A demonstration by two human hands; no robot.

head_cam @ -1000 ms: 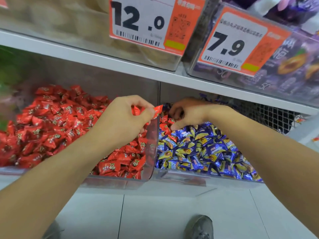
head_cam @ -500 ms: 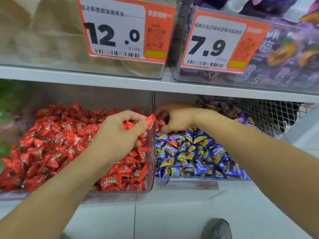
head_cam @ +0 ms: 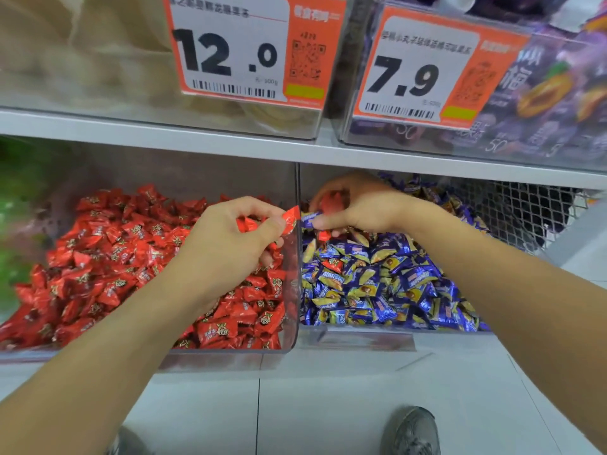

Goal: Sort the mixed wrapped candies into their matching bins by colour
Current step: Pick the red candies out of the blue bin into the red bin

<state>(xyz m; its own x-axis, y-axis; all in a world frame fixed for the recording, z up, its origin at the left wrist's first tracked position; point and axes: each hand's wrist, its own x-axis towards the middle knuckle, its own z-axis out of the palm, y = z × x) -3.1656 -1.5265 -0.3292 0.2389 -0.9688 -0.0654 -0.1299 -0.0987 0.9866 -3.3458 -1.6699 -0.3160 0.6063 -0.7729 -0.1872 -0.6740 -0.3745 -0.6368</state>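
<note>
Two clear bins sit side by side on the lower shelf. The left bin holds a heap of red wrapped candies. Blue and yellow candies fill the right bin, with a stray red candy among them. My left hand hovers over the left bin's right edge and grips several red candies. My right hand reaches into the back left of the right bin, with a red candy curled in its fingers. Another red candy lies just below it.
A clear divider wall separates the bins. The upper shelf carries clear boxes with orange price tags, 12.0 and 7.9. Wire mesh stands at the far right. My shoe is on the tiled floor.
The camera has tilted so the bins sit lower in view. My right hand has closed on a red candy in the blue bin. My left hand keeps its red candies.
</note>
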